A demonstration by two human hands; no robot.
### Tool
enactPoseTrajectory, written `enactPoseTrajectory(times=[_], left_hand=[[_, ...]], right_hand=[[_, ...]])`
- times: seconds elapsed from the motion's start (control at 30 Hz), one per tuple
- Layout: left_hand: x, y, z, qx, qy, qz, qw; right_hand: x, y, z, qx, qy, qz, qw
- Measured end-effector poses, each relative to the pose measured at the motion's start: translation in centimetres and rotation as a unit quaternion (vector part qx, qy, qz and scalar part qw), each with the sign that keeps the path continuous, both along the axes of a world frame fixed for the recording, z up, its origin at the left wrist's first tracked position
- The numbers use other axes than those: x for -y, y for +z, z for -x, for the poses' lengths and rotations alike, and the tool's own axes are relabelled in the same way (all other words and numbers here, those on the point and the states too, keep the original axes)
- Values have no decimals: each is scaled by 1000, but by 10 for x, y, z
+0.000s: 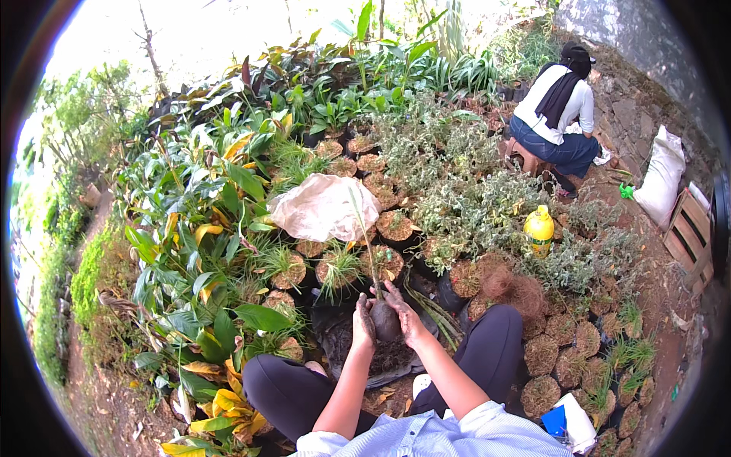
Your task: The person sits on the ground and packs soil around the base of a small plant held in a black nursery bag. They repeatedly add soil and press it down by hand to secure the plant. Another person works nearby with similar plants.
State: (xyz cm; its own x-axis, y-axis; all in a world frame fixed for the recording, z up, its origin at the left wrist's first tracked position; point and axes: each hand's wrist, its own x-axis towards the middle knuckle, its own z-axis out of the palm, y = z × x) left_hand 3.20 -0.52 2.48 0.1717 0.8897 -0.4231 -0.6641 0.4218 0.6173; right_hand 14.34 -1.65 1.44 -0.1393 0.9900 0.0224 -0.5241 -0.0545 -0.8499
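Observation:
Both my hands cup a dark, round ball of soil around the base of a plant cutting, whose thin stem stands up and leans slightly left. My left hand presses on the ball's left side, while my right hand covers its right side, with fingers near the stem. Both are smeared with soil. Beneath them lies a dark sheet with loose soil on it. Long green stems rest to the right of my right hand. A crumpled, translucent plastic sheet lies beyond the hands, over the pots.
Potted plants surround me, with leafy ones at left. Brown fibre and a yellow bottle are at right. Another person sits on a stool farther back, near a white sack and a wooden crate.

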Motion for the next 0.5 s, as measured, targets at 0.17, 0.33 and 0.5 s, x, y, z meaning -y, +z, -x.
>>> enactPoseTrajectory(times=[0.17, 0.33, 0.5], left_hand=[[7, 7, -3, -75, 23, -38, 996], [13, 11, 3, -69, 9, -113, 991], [10, 3, 5, -46, -2, -150, 988]], right_hand=[[6, 27, 6, -61, -18, 87, 994], [12, 45, 8, -100, -3, 114, 988], [11, 36, 3, -115, 33, 75, 990]])
